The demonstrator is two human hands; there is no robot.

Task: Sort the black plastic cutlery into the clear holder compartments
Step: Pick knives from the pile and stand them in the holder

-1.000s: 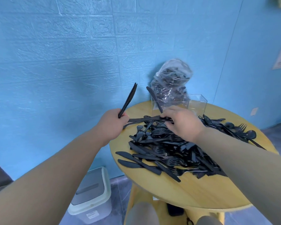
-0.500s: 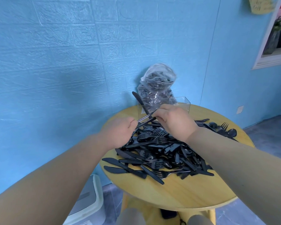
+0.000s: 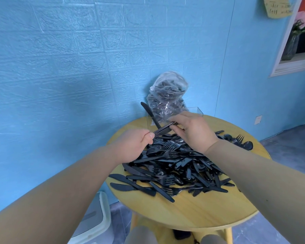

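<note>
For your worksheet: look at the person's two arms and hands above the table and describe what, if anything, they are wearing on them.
Both forearms are bare as far as the frame shows: no sleeve or cuff is visible. The left hand and the right hand wear no gloves, and no watch, bracelet or ring shows on the visible sides of the wrists and fingers. No markings stand out.

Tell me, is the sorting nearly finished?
Not nearly. Done: one knife stands in the clear holder at the back of the table. In hand: the left hand and right hand both grip a small bundle of knives between them. Left: a big pile of cutlery lies on the table, and a bag behind the holder holds more.
</note>
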